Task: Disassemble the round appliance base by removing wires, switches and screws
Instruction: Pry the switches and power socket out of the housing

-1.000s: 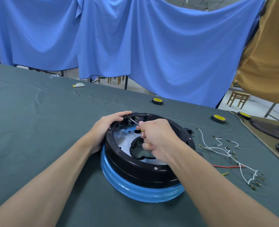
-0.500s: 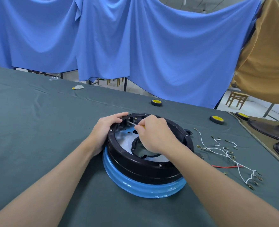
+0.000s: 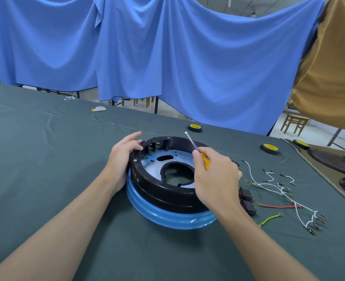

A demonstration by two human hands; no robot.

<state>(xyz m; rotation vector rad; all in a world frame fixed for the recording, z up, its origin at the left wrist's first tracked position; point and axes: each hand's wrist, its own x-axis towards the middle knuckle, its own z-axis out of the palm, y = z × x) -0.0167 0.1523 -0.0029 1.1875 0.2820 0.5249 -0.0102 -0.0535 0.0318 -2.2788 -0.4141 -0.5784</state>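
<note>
two hands: both were in view, set apart, one at each side of the round appliance base [image 3: 167, 196]
left hand [image 3: 123, 159]: cupped against the base's far-left outer wall, palm on the black ring, thumb on top of the rim, fingers loosely curved with the index lifted a little
right hand [image 3: 216, 179]: fingers curled round a screwdriver [image 3: 205, 160], pinching its yellow handle; the hand hovered over the right side of the base
screwdriver: tilted, the thin metal shaft pointing up and away to the left, its tip in the air above the far rim and touching nothing
round appliance base: lay flat on the worktop [image 3: 45, 159] between the forearms, open side up; a black ring on top, a glossy blue band [image 3: 167, 219] beneath
inside the base: a pale metal plate [image 3: 153, 165] with small holes, an oval slot and a large dark central opening; small metal terminals stood in a recess at the far-left inner wall
rim: a small screw head showed on the near-left of the black ring
right of the base: two dark switches [image 3: 248, 201] just beside it, then loose white wires [image 3: 269, 185], a red wire [image 3: 277, 206] and a green-yellow wire [image 3: 270, 219] spread on the worktop
</note>
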